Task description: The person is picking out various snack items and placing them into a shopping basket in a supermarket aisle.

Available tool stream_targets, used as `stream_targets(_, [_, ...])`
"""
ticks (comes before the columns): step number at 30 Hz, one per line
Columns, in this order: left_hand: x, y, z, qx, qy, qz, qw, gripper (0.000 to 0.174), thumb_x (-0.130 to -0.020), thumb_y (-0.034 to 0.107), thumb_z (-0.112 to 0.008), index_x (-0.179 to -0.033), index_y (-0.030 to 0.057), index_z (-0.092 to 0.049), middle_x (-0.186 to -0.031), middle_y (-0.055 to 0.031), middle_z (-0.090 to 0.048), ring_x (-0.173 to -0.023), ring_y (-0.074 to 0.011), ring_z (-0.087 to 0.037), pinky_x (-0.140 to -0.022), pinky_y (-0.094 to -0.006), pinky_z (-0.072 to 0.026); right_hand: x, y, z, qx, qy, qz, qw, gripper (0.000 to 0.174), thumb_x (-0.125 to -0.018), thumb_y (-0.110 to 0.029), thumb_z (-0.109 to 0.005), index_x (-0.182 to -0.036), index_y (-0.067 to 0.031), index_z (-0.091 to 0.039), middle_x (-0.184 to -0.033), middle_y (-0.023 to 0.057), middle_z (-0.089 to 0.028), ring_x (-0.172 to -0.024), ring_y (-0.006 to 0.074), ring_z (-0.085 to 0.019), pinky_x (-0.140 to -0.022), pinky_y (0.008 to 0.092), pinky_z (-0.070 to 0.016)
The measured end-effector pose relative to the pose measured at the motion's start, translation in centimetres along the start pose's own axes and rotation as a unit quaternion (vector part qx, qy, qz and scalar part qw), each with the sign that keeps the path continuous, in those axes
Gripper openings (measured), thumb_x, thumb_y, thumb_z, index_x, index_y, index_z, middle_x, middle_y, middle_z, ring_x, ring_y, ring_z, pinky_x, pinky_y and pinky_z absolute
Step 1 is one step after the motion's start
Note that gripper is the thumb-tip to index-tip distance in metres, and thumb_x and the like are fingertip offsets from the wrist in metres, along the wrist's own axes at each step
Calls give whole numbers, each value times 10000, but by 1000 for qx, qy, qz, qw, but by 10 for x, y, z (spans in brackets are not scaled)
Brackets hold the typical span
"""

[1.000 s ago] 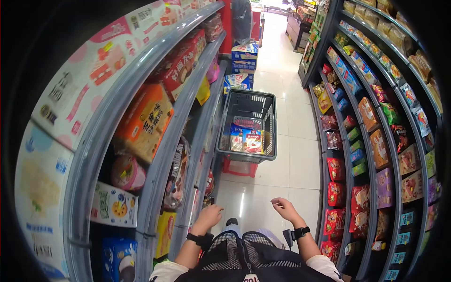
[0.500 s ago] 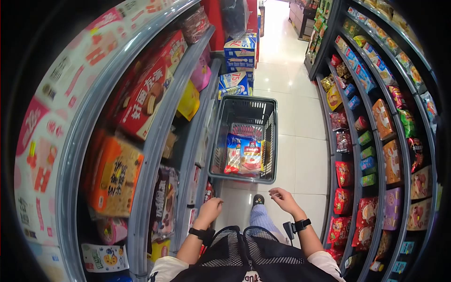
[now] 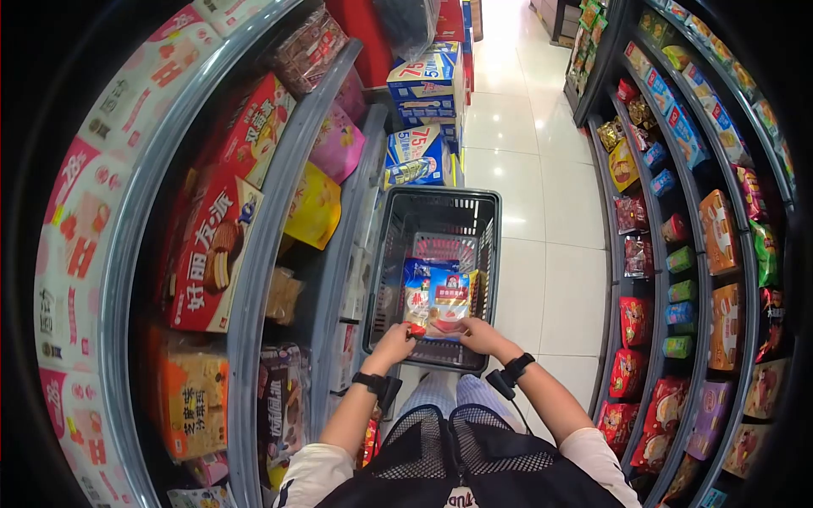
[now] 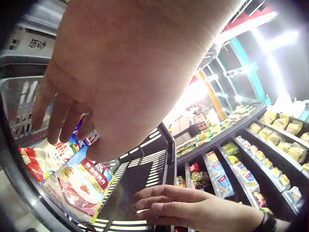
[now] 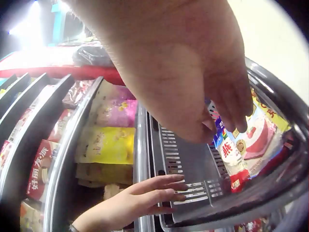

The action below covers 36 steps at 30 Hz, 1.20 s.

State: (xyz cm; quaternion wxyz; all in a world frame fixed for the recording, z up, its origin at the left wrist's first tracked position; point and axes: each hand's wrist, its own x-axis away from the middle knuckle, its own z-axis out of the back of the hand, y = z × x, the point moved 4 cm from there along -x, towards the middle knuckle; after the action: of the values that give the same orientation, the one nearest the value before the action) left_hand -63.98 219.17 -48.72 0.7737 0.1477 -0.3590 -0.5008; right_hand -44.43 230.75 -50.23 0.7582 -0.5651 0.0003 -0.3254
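A dark shopping basket [image 3: 494, 229] stands in front of the person's legs, holding a blue, white and red bag [image 3: 417, 300] and a bag with a bowl picture [image 3: 450, 292]. At the basket's near end, the left hand [image 3: 395, 345] is over the left side and the right hand [image 3: 485, 337] over the right. In the left wrist view, the left hand [image 4: 120, 72] has loosely bent fingers above the bags, gripping nothing visible. The right wrist view has the right hand [image 5: 193, 67] with relaxed fingers close to the bags; whether they touch cannot be told.
Shelves of boxed and bagged snacks line the left side, with a red box [image 3: 216, 254] and a yellow bag [image 3: 313, 206]. More snack shelves [image 3: 656, 279] flank the right. Stacked blue boxes [image 3: 421, 152] stand beyond the basket; tiled floor [image 3: 546, 203] runs along its right.
The person has come closer to the basket. Both hands have moved forward and inward, from short of the basket to its near end above the bags. The shelves have shifted in view.
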Motion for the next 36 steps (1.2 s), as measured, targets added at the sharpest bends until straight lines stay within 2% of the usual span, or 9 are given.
stream_targets(5, [-58, -23, -31, -65, -141, 103, 982, 454, -805, 246, -599, -1180, -6, -555, -1179, -307, -533, -1061, -429, -547, -930, -455, -449, -40, 33, -17, 37, 28, -54, 997, 394, -783, -180, -611, -1106, 42, -582, -1013, 246, -632, -967, 376, -613, -863, 402, -490])
stream_targets(10, [-100, -43, -38, -72, -171, 156, 970, 515, -794, 259, -606, -1220, -16, -514, -1223, -300, -511, -1153, -425, -495, -982, -459, -408, -75, 58, -15, -26, 113, -189, 975, 429, -775, -222, -643, -1100, 48, -573, -1051, 275, -599, -1003, 394, -586, -870, 429, -480])
stream_targets(13, [-122, -85, -61, -40, -127, 280, 951, 595, -805, 286, -590, -1244, -80, -425, -1273, -291, -462, -1183, -418, -475, -1001, -448, -399, -94, 80, -29, 21, 119, -226, 966, 490, -770, -238, -666, -1128, 62, -517, -1086, 308, -553, -1026, 429, -560, -875, 454, -474])
stream_targets(17, [-142, -106, -79, -10, -124, 288, 949, 636, -797, 320, -613, -1255, -76, -419, -1268, -296, -468, -1192, -418, -470, -1003, -445, -398, -111, 84, -40, 51, 146, -257, 954, 532, -755, -230, -688, -1112, 98, -470, -1082, 334, -531, -1007, 458, -557, -864, 460, -481])
stream_targets(19, [-145, -121, -90, 2, -151, 319, 936, 759, -757, 378, -668, -1289, -78, -376, -1284, -305, -459, -1211, -420, -455, -1017, -441, -386, -118, 103, -49, -14, 143, -319, 937, 722, -714, -290, -753, -1201, 97, -387, -1088, 328, -545, -1018, 459, -562, -900, 457, -467])
stream_targets(23, [-153, -138, -114, 49, -126, 317, 939, 927, -699, 435, -724, -1346, -69, -290, -1295, -308, -456, -1220, -417, -449, -1027, -434, -375, -129, 123, -66, -5, 163, -350, 922, 799, -672, -325, -786, -1212, 92, -370, -1138, 324, -518, -1061, 453, -540, -925, 452, -453])
stream_targets(25, [-161, -134, -118, 103, -45, 275, 955, 1026, -659, 448, -760, -1377, -56, -227, -1301, -305, -455, -1230, -416, -442, -1044, -425, -354, -131, 121, -62, 146, 241, -339, 898, 866, -646, -349, -801, -1238, 92, -348, -1204, 317, -475, -1114, 447, -502, -949, 451, -433])
stream_targets(32, [-172, -145, -124, 74, -71, 284, 953, 1057, -629, 413, -804, -1380, -46, -218, -1253, -278, -496, -1180, -399, -479, -1022, -424, -367, -132, 130, -52, 5, 193, -412, 890, 966, -611, -396, -818, -1270, 114, -328, -1221, 330, -457, -1147, 441, -478, -968, 445, -416])
stream_targets(36, [-180, -141, -114, 15, -46, 312, 949, 961, -618, 420, -822, -1308, -46, -343, -1216, -267, -520, -1153, -385, -498, -989, -423, -395, -146, 148, -54, -48, 191, -392, 899, 993, -579, -444, -839, -1213, 171, -386, -1171, 341, -513, -1143, 435, -496, -967, 437, -420])
